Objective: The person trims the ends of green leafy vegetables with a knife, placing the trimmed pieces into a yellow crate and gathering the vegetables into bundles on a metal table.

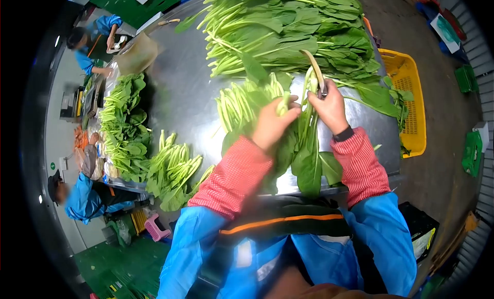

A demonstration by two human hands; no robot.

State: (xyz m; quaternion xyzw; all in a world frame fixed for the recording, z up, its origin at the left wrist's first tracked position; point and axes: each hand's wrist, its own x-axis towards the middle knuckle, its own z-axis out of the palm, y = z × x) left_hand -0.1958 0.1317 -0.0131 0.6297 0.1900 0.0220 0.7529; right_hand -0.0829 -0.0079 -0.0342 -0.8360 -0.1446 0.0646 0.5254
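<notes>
Centrally, the right hand point(330, 106) is closed on a curved tool point(317, 68) and leafy stalks point(307, 132). Just left, the blurred left hand point(275, 120) grips a green stem point(283, 104). Piled greens point(288, 29) cover the metal table point(180, 72) at upper centre.

Shiny metal table point(180, 57); leafy greens point(288, 34) in piles

The right hand point(329, 107) grips a curved tan tool point(314, 66) and pale stems of long leafy greens point(309, 168), whose leaves hang below its fingers. The left hand point(275, 121), slightly blurred, pinches a pale green stalk point(282, 104). Beyond both hands' fingers lies a large green pile point(288, 34); left of the left fingers, a smaller bunch point(234, 107) rests on the metal table point(180, 88).
</notes>
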